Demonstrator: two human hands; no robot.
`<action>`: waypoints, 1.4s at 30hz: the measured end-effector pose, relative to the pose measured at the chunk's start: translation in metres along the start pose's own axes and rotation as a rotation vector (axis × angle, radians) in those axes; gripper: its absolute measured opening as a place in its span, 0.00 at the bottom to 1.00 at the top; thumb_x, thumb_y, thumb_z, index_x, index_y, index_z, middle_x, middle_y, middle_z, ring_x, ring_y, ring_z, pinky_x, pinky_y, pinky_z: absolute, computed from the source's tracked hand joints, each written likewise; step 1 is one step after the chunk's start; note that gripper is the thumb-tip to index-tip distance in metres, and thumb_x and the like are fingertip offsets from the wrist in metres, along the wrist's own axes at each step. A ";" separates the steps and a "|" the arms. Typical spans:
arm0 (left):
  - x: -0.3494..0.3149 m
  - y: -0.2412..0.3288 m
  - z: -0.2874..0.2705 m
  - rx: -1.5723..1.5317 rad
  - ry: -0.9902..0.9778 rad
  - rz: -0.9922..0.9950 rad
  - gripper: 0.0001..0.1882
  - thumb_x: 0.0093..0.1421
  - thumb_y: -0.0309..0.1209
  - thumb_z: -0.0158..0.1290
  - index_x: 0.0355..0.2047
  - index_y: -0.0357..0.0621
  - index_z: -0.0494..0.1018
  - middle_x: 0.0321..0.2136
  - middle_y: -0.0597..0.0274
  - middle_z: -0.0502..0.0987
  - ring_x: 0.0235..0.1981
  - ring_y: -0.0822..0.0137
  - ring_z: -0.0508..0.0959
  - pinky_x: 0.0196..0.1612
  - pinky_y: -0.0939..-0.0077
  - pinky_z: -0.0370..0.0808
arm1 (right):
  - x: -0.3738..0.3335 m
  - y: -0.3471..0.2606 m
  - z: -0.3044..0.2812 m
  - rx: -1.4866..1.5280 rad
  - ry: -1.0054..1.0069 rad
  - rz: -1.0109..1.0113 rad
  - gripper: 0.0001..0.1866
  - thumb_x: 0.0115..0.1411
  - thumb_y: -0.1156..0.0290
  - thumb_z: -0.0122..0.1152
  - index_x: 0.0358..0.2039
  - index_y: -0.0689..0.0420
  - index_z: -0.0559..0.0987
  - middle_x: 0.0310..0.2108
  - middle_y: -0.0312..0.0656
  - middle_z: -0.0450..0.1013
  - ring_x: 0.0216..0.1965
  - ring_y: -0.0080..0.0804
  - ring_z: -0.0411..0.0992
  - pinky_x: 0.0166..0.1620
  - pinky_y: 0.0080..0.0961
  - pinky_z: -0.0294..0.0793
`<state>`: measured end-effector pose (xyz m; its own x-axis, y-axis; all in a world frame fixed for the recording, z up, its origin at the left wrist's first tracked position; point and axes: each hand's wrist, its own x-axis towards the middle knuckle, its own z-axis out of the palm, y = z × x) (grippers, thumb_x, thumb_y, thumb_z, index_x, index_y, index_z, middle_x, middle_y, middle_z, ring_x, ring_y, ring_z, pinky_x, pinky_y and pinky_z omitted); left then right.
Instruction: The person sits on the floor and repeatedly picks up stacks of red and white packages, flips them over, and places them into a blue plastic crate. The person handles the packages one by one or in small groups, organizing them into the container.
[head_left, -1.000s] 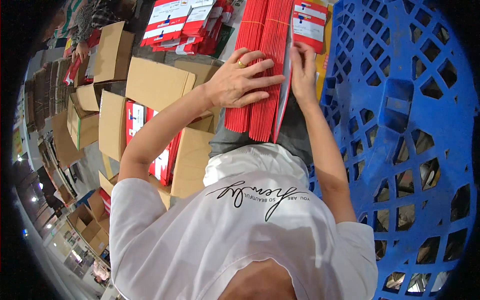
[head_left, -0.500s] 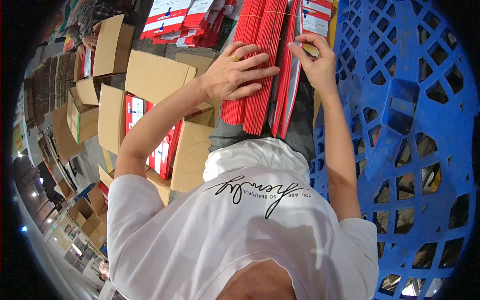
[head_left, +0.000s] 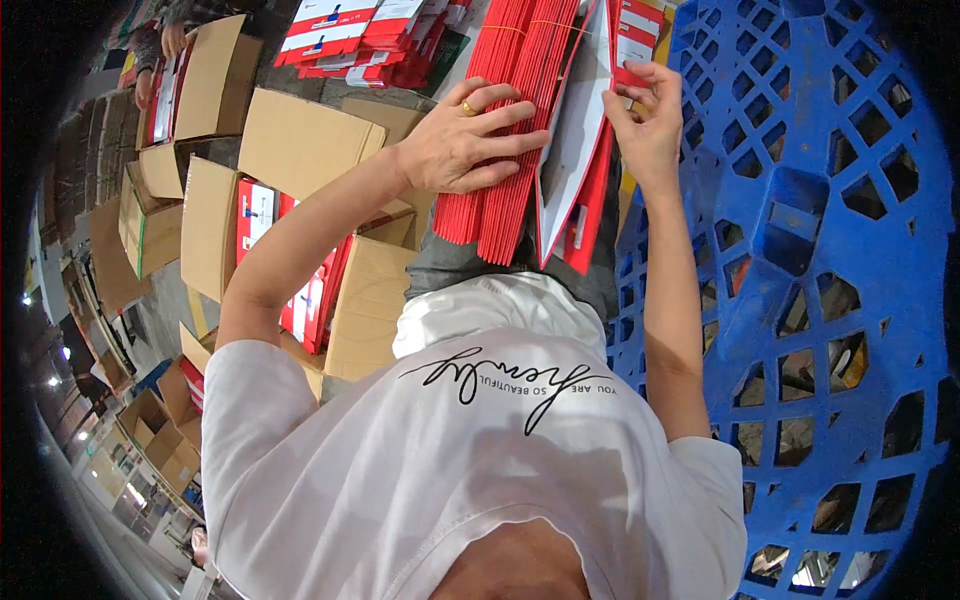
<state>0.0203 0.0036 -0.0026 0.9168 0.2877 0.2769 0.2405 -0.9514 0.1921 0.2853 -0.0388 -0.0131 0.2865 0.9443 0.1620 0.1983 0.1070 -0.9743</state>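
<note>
Flattened red cartons (head_left: 507,190) stand edge-up in a thick bundle across my lap, a thin rubber band (head_left: 500,29) round its far part. Across the bundle's top edges lies my left hand (head_left: 462,142), fingers stretched and apart, a ring on one of them. At the bundle's right side, my right hand (head_left: 648,125) pinches the edge of a red and white flat carton (head_left: 575,140). That carton leans away from the bundle and shows its pale inner face. Another red piece (head_left: 592,215) hangs beside it, below my right hand.
A blue plastic pallet (head_left: 790,225) stands upright along the right. Open cardboard boxes (head_left: 300,140) crowd the left, one with red and white cartons (head_left: 262,215) inside. More flat cartons (head_left: 330,30) are piled at the far left. Another person's hands (head_left: 172,42) work at a box there.
My right hand has moved slightly right and nearer, drawing the carton's edge outward, so its pale face now shows widely. My left hand stays on the bundle.
</note>
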 end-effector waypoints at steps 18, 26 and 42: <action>-0.010 -0.001 0.006 -0.048 0.090 0.012 0.28 0.63 0.41 0.52 0.65 0.57 0.72 0.60 0.57 0.71 0.63 0.53 0.67 0.67 0.50 0.60 | -0.006 -0.026 0.017 -0.164 -0.115 -0.165 0.19 0.62 0.78 0.65 0.54 0.54 0.79 0.50 0.44 0.71 0.46 0.33 0.74 0.46 0.26 0.80; 0.005 -0.003 0.004 -0.028 0.086 0.041 0.29 0.64 0.40 0.51 0.67 0.55 0.70 0.62 0.53 0.70 0.65 0.47 0.66 0.70 0.43 0.56 | -0.007 0.003 0.006 -0.741 -0.174 -0.391 0.25 0.60 0.76 0.59 0.55 0.37 0.83 0.55 0.58 0.72 0.46 0.49 0.76 0.52 0.42 0.77; -0.009 0.012 0.006 -0.125 0.205 0.150 0.28 0.60 0.39 0.52 0.59 0.40 0.75 0.55 0.47 0.71 0.61 0.44 0.66 0.66 0.43 0.55 | -0.049 -0.011 0.015 -0.713 -0.051 -0.337 0.21 0.62 0.68 0.60 0.55 0.40 0.83 0.69 0.58 0.62 0.39 0.49 0.81 0.44 0.40 0.80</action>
<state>0.0168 -0.0106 -0.0080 0.8526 0.1730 0.4930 0.0545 -0.9679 0.2454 0.2551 -0.0816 -0.0122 0.0641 0.9115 0.4063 0.8249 0.1808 -0.5356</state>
